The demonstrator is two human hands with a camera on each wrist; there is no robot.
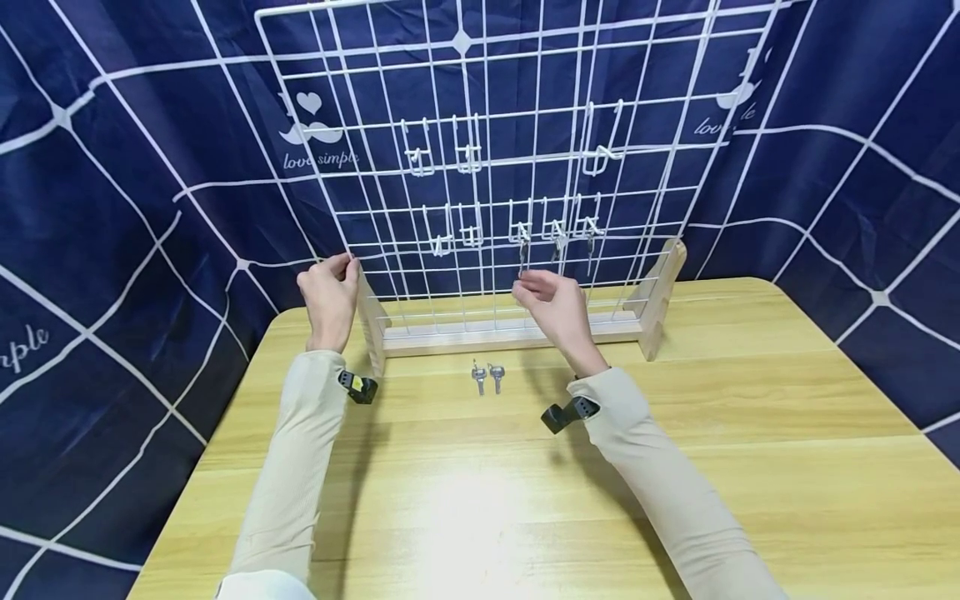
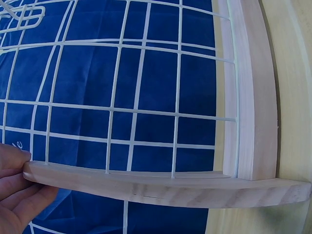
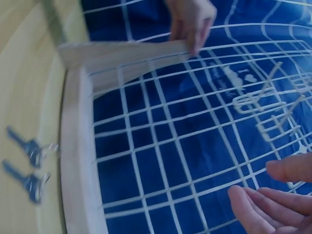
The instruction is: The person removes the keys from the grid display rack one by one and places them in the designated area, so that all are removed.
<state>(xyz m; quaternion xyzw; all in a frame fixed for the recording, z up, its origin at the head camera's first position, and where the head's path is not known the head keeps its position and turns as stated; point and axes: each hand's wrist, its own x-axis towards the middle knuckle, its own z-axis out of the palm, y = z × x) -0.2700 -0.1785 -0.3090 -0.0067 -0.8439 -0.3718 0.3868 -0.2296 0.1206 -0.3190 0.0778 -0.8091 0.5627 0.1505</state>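
My left hand grips the top end of the wooden side support on the left of a white wire grid. My right hand is in front of the lower row of hooks, its fingertips close under a hanging key. In the right wrist view a gap separates the thumb from the fingers, and nothing shows between them. Two more keys hang from hooks to the right. A pair of silver keys lies on the table before the grid.
White wire hooks hang in two rows on the grid. The right wooden support and a wooden base bar hold the grid upright on the wooden table. Dark blue cloth with white lines surrounds the table.
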